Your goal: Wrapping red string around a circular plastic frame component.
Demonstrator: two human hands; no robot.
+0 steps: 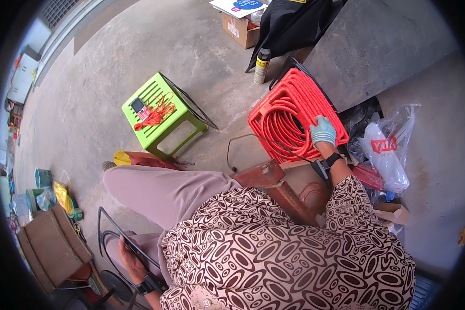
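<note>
My bare left hand (130,261) is closed round a thin black frame (104,233) with a looped outline, held low beside my left leg. My right hand (323,133), in a light blue striped glove, lies on a stack of red cord-wrapped frames (289,121). Its fingertips curl over the red cord and are partly hidden. Rounded red loops show on the stack's near left side, with dark gaps inside. A thin dark bent rod (258,136) passes below the stack toward my right wrist. Under my right arm stands a rusty brown metal piece (263,178).
A green plastic stool (160,129) carries a phone (139,108) and tangled red cord (157,110). Behind the red stack stands a spray can (262,66). Plastic bags (390,150) lie at right near a grey sheet (377,46). Brown cardboard (51,248) sits at lower left.
</note>
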